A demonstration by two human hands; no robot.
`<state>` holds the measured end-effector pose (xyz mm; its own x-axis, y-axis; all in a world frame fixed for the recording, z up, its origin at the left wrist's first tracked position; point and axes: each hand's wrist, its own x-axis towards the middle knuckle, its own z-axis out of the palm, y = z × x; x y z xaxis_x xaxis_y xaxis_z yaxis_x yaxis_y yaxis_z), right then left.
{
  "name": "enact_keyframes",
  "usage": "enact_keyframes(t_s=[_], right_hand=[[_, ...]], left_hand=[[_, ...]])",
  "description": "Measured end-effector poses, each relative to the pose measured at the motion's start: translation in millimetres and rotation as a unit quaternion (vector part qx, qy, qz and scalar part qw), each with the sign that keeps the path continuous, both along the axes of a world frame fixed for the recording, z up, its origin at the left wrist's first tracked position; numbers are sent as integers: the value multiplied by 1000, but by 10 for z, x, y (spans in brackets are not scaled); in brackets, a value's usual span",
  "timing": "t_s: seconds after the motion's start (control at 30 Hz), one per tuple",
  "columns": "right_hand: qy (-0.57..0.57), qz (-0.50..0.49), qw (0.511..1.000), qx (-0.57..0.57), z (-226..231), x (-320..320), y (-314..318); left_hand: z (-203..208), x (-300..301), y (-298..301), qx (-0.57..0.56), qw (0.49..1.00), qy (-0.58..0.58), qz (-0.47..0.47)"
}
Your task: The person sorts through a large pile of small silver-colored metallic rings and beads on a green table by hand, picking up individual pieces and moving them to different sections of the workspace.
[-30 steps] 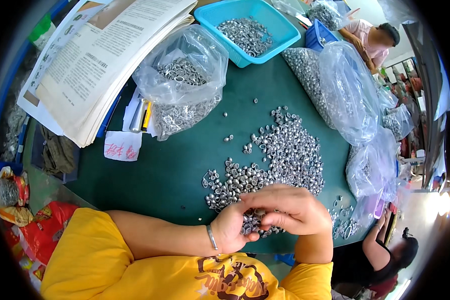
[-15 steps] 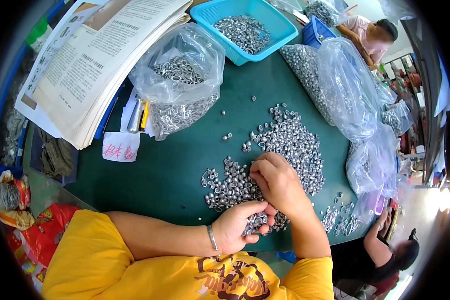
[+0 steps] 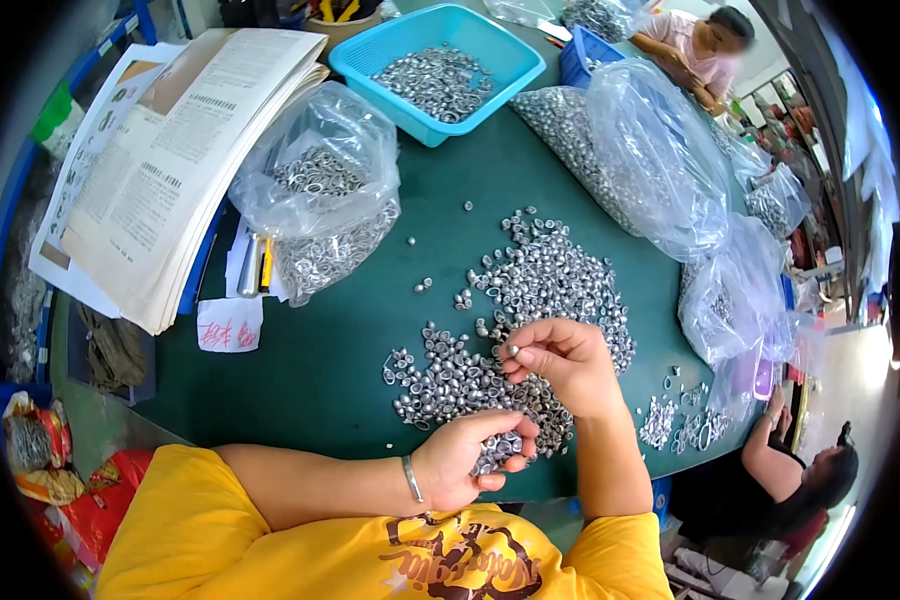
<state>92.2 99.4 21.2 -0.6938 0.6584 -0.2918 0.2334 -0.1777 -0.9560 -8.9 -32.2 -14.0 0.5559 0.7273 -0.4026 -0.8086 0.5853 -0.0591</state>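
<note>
My left hand (image 3: 456,455) is cupped palm-up at the table's near side, fingers curled round a handful of small silver metal caps (image 3: 496,452). Just above it, to the right, my right hand (image 3: 570,370) pinches a single small metal cap (image 3: 513,351) between thumb and fingertips. Beneath and beside both hands spreads a pile of the same caps (image 3: 445,385), some showing hollow undersides. A larger pile (image 3: 555,275) lies beyond my right hand. A few loose caps sit apart to the left of it.
A blue basket (image 3: 345,62) with metal pieces stands at the far side. Filled plastic bags (image 3: 315,262) are left and right (image 3: 660,150). A newspaper stack (image 3: 170,170) lies far left on the green table (image 3: 300,400). Two people (image 3: 705,50) sit across and at right.
My right hand has lifted slightly off the pile, and a cap now shows between its fingertips. My left hand still cups its handful. The whole view has shifted a little.
</note>
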Motion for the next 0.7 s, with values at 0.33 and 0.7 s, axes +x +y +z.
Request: enact_keyframes(t_s=[0.33, 0.7], right_hand=[[187, 3, 978, -95, -176, 109, -12], [224, -121, 966, -42, -118, 73, -123]], left_hand=[[39, -4, 14, -4, 999, 22, -26], [28, 0, -2, -6, 999, 29, -25]])
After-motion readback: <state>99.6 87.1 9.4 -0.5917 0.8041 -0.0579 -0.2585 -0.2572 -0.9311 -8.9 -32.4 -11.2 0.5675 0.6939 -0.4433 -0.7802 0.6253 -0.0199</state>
